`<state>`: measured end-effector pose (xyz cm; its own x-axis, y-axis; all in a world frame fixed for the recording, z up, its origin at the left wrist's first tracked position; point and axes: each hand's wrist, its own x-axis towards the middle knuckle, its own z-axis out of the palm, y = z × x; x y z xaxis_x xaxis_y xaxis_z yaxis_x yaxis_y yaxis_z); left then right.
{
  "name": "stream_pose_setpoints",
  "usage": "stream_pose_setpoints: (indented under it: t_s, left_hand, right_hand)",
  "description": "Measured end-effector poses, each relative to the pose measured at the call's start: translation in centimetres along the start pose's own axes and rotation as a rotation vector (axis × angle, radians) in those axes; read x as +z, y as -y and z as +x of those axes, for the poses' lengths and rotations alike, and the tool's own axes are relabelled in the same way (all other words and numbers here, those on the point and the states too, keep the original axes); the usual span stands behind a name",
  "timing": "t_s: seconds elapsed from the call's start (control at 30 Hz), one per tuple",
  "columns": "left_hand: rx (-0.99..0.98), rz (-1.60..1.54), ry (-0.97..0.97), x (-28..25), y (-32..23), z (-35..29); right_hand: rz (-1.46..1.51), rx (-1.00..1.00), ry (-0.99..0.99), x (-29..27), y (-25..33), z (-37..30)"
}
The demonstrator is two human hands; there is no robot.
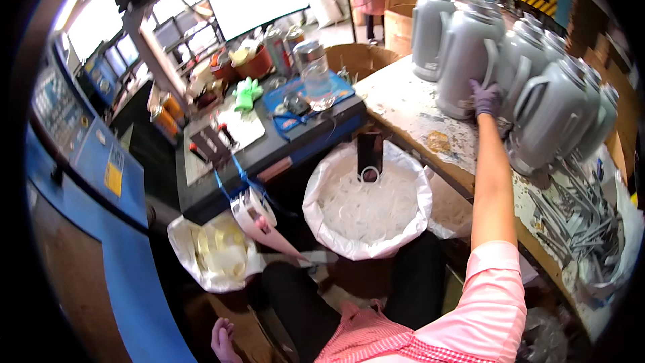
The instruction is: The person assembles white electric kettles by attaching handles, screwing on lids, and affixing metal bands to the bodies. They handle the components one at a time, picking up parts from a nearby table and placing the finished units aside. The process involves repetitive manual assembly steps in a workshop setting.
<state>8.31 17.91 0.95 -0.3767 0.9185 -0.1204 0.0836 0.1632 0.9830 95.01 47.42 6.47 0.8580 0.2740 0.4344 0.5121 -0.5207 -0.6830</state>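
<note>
My right hand [485, 98], in a purple glove, reaches across the bench to the grey plastic jug shell [463, 60]. Its fingers close around the low end of that shell's handle, partly hidden by the hand itself. More grey jug shells [547, 111] with looped handles stand upright close by on the right. My left hand [223, 339], also gloved, hangs low near the bottom edge with loosely bent, parted fingers and nothing visible in them.
A white-lined tub [366, 245] of clear plastic rings stands before my knees. Loose grey handles [578, 222] lie on the worn bench [403, 97] at right. A dark table [269, 161] holds green gloves [248, 94] and a clear jar [312, 67]. A blue machine [114, 181] stands left.
</note>
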Motion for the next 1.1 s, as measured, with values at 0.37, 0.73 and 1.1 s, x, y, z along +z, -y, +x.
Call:
stream_pose_setpoints:
  t_s: [0.37,0.73,1.1]
  left_hand:
    - [-0.877,0.171,-0.834,-15.5,27.2,-10.2]
    - [0.198,2.264,0.237,-15.2,33.2,-4.1]
    - [-0.383,0.631,-0.467,-11.5,33.8,5.8]
  right_hand:
    - [0.705,-0.168,0.479,-9.1,-9.3,-5.7]
    - [0.578,0.23,0.832,-19.3,-7.4,-39.3]
    - [0.665,-0.308,1.302,-17.1,6.7,-48.6]
